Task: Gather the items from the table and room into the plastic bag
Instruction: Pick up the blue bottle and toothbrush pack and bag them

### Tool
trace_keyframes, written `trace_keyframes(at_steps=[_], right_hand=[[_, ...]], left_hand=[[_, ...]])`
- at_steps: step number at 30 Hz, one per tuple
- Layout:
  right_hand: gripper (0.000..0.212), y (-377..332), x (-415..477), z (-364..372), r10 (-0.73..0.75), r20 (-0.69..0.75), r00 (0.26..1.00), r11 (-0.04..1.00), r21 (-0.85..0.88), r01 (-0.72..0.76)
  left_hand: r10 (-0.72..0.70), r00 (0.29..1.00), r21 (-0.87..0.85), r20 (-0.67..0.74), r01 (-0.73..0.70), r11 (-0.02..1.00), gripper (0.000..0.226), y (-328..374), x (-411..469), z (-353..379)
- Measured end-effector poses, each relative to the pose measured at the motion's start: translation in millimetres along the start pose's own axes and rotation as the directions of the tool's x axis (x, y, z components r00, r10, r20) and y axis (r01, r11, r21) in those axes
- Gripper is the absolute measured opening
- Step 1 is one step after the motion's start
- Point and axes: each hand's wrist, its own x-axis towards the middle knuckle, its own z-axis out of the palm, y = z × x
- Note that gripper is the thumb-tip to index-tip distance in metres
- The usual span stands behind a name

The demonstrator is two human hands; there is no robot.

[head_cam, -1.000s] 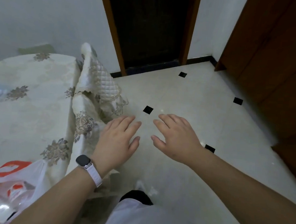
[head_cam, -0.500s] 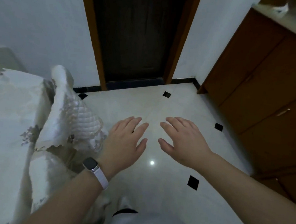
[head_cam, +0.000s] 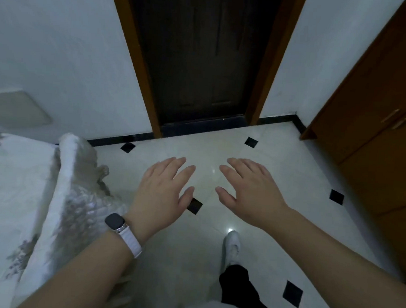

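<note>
My left hand [head_cam: 162, 189], with a watch on a white strap at the wrist, is stretched out in front of me, fingers straight, holding nothing. My right hand [head_cam: 248, 189] is held out beside it, palm down, fingers spread, also empty. Both hover in the air above the pale tiled floor [head_cam: 280, 173]. The plastic bag is out of view, and no loose item shows in this frame.
A table under a floral quilted cloth [head_cam: 14, 188] fills the left side, its corner folds hanging near my left arm. A dark door in a brown frame [head_cam: 204, 57] stands straight ahead. Brown wooden cabinets [head_cam: 378, 142] line the right. My white shoe [head_cam: 231, 247] steps forward on the floor.
The view has swung up and to the right, towards the door. The orange-and-white plastic bag at lower left has left the frame. Both hands stay open and empty; my foot now shows.
</note>
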Motion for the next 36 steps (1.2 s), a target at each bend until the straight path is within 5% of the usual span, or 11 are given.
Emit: trace_keyframes(at_steps=[16,36], right_hand=[[0.064,125.1,252.6,5.4,-0.260,0.143,0.955,0.962,0.120,0.244],[0.055,-23.7,598.3,60.1,-0.497,0.142,0.856,0.867,0.052,0.495]], left_hand=[[-0.235,0.972,0.184,0.032,0.225,0.957,0.046,-53.4,212.3,22.9],[-0.409,0.895,0.105,-0.179,0.431,0.896,0.042,-376.5,318.8,24.0]])
